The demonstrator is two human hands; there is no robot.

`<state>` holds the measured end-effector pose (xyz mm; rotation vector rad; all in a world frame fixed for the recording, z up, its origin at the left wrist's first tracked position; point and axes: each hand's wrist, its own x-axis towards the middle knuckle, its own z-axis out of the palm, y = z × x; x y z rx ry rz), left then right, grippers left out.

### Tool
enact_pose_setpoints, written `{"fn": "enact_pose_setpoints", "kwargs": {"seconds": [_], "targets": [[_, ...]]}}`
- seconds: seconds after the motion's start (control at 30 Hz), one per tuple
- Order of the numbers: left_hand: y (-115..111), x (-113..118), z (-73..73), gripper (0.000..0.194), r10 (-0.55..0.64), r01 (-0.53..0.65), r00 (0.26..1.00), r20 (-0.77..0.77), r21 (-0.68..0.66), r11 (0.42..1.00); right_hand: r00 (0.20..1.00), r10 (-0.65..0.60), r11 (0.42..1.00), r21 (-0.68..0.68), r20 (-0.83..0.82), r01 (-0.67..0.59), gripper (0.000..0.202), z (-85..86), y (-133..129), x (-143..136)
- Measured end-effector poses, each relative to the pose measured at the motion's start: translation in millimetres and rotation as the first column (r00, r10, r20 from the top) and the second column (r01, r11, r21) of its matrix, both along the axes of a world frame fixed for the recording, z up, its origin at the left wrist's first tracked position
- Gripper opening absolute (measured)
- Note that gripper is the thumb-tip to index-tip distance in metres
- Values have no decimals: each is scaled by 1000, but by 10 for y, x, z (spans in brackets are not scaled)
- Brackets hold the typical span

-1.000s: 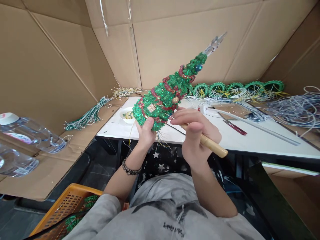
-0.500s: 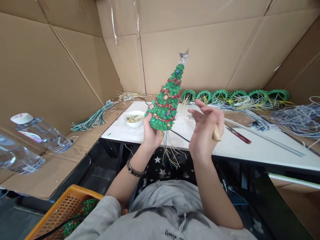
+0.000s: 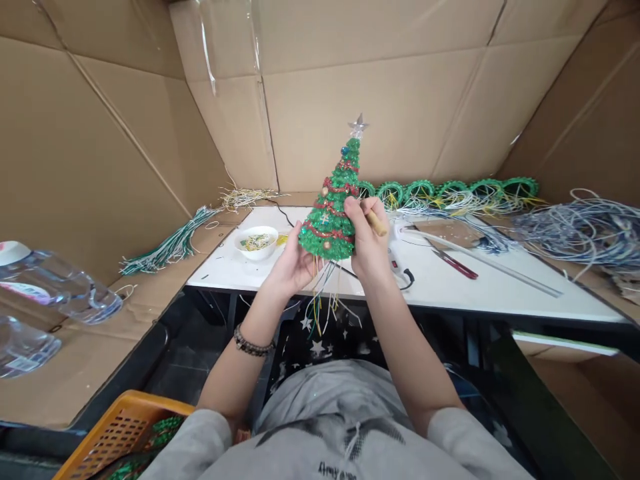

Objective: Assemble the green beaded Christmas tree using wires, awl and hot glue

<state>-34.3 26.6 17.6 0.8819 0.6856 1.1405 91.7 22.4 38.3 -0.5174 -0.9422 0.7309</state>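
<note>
A small green glittery Christmas tree (image 3: 333, 217) with red garlands and a clear star on top is held up in front of me, tilted a little to the right. My left hand (image 3: 293, 267) grips its base from the left. On the right side of the tree, my right hand (image 3: 371, 243) presses its thumb on the branches. A short tool with a wooden handle (image 3: 376, 223) sticks out of that same hand; its other end is hidden. White, yellow and green wires (image 3: 330, 300) hang down from under the tree.
A white bowl (image 3: 245, 254) of small wire pieces stands on the white table (image 3: 505, 293). To the right lie red-handled pliers or cutters (image 3: 457, 265) and a clear glue stick-like rod (image 3: 515, 272). Green rings (image 3: 420, 190) with wires line the back. Bottles (image 3: 60, 283) are left; an orange basket (image 3: 107, 437) is below.
My right hand, raised and apart before, has come left onto the tree's right side with the tool still in it. The tree has turned about its axis. My view has shifted slightly right.
</note>
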Motion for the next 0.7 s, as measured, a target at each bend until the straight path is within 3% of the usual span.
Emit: {"fn": "enact_pose_setpoints", "kwargs": {"seconds": [0.1, 0.17, 0.27, 0.37, 0.43, 0.53, 0.7], "targets": [[50, -55, 18, 56, 193, -191, 980, -40, 54, 980, 989, -123, 992, -18, -82, 122, 58, -1, 95, 14], [34, -75, 20, 56, 357, -335, 931, -78, 210, 919, 980, -165, 986, -22, -113, 164, 60, 10, 144, 20], [-63, -74, 15, 41, 546, -406, 822, -163, 504, 762, 973, -179, 984, -36, -147, 176, 62, 44, 171, 9], [-161, -67, 15, 26, 698, -424, 692, -185, 678, 600, 966, -182, 983, -27, -186, 180, 60, 90, 157, -21], [-182, -81, 28, 21, 736, -448, 662, -141, 713, 540, 963, -178, 983, 2, -202, 183, 59, 117, 147, -33], [-165, -132, 88, 21, 734, -511, 679, -8, 712, 481, 962, -173, 982, 42, -213, 186, 57, 141, 145, -21], [-325, -275, 328, 27, 705, -639, 662, 255, 684, 353, 963, -127, 988, 59, -239, 145, 60, 147, 117, 53]]}}
